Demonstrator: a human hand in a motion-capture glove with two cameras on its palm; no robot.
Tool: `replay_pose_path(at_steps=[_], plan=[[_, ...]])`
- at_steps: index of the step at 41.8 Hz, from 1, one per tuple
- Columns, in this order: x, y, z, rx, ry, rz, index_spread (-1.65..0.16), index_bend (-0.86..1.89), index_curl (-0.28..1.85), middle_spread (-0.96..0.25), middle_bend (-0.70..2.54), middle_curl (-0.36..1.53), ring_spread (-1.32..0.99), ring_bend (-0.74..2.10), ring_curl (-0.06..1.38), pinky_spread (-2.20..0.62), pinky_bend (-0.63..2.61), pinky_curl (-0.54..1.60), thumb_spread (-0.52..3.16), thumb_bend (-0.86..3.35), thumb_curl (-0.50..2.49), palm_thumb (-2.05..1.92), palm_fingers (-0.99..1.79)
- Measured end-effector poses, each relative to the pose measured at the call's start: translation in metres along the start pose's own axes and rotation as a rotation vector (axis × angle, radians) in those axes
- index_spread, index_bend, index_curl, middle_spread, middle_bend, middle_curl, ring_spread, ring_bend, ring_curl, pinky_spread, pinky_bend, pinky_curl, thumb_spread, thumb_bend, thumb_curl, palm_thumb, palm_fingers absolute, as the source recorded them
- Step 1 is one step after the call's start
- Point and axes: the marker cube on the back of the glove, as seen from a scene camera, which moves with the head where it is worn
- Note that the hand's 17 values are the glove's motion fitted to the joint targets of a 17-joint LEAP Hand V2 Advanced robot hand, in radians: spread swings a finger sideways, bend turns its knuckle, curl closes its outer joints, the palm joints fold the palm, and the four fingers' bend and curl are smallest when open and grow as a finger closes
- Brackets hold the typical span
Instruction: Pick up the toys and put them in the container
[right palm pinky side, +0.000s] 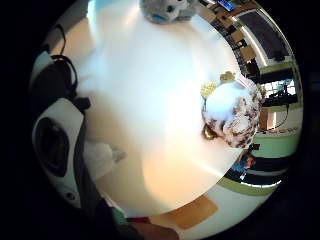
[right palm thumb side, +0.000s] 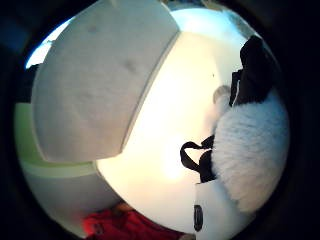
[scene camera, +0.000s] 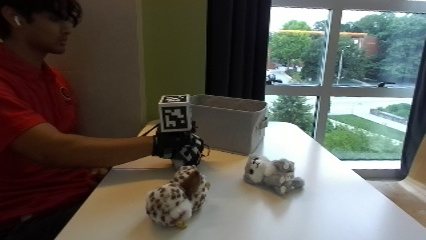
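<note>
White table (scene camera: 346, 210) by a window carries two loose toys: a spotted toy (scene camera: 176, 197) nearest, a grey toy (scene camera: 271, 175) at its two o'clock. Behind them the right hand (scene camera: 178, 146) hovers, forearm level, before one container (scene camera: 229, 122). Only the thumb-side view shows white fur (right palm thumb side: 252, 150) against the palm; whether fingers pinch it I cannot tell.

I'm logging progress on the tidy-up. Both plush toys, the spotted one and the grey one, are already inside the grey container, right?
No. The outside view shows the spotted toy and the grey toy both lying on the table, in front of the grey container, not inside it.
</note>
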Motion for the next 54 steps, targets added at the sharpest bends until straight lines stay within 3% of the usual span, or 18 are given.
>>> replay_pose_path(at_steps=[13,25,43,54], plan=[[0.001,-0.018,-0.059,0.054,-0.08,0.036,-0.45,0.47,0.72,-0.41,0.7,0.53,-0.51,0.86,0.41,-0.47,0.85,0.38,0.6,0.12,0.76,0.64,1.12],[-0.037,-0.056,-0.128,0.117,-0.125,-0.048,-0.46,0.47,0.83,-0.41,0.7,0.58,-0.52,0.85,0.44,-0.47,0.86,0.4,0.52,0.11,0.85,0.64,1.03],[-0.099,-0.105,-0.159,0.139,-0.131,-0.171,-0.49,0.42,0.98,-0.42,0.68,0.65,-0.53,0.84,0.47,-0.46,0.87,0.41,0.46,0.09,0.97,0.64,1.0],[-0.172,-0.124,-0.165,0.126,-0.154,-0.265,-0.5,0.4,1.05,-0.43,0.63,0.68,-0.54,0.83,0.49,-0.46,0.88,0.41,0.45,0.07,1.02,0.63,0.97]])
